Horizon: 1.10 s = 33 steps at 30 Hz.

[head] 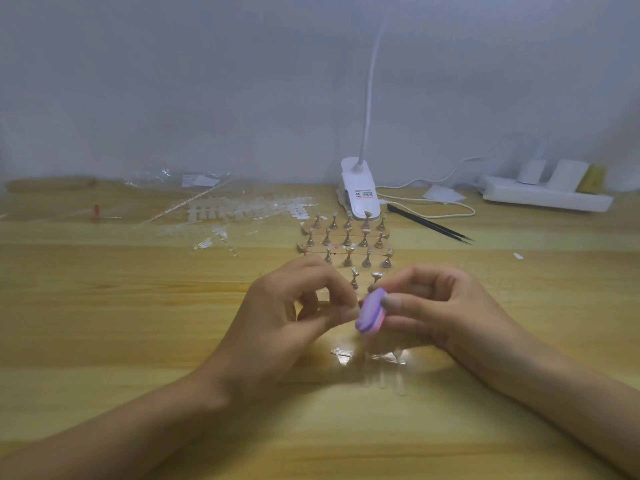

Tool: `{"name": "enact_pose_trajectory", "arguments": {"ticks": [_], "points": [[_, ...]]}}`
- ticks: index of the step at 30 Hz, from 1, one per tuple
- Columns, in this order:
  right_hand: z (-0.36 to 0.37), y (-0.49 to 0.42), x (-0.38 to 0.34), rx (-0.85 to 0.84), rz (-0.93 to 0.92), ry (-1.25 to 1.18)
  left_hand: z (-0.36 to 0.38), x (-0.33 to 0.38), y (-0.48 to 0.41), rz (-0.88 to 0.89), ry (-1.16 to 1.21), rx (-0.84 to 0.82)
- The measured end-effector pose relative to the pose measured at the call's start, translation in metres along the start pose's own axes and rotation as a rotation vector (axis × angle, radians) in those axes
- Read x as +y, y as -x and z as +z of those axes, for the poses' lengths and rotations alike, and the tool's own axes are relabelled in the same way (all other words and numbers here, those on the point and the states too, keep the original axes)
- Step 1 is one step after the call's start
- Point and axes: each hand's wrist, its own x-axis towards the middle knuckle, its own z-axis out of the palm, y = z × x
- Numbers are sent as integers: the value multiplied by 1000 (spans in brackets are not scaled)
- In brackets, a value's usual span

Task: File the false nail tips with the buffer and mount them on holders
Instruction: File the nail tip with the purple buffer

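Observation:
My right hand (436, 306) grips a small purple and pink buffer block (370, 313) between thumb and fingers. My left hand (294, 313) pinches something tiny at its fingertips, pressed against the buffer; it looks like a clear nail tip but is too blurred to be sure. Behind both hands stand several metal nail holders (348, 239) on wooden bases, some carrying tips. A clear strip of nail tips (377, 365) lies on the table just below my hands.
Loose clear nail tip strips and plastic bags (221, 209) lie at the back left. A white clip lamp (358, 188) stands behind the holders, black tweezers (429, 223) to its right, a white power strip (543, 195) at far right. A small red object (96, 210) sits far left.

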Motion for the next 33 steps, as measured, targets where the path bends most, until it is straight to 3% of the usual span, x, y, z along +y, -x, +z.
{"name": "enact_pose_trajectory", "arguments": {"ticks": [3,6,9,12,15,18,27,30,33], "points": [[2,1,-1,-74,-8,38,1,2,0,23,-15,-12],[-1,1,0,5,-17,-4,1,1,0,10,-1,-3],[0,2,-1,-97,-28,44,1,2,-1,18,4,-6],[-2,1,0,8,-21,-6,2,2,0,20,-18,-9],[2,2,-2,-76,-25,22,1,2,-1,18,-1,2],[0,2,0,21,-15,-1,1,1,-1,11,8,2],[2,2,-1,-95,-43,34,1,2,-1,3,37,-5],[0,2,0,25,-46,-24,1,3,0,0,33,-18],[-1,0,-2,-32,-25,-46,2,5,2,38,3,-35]]}}
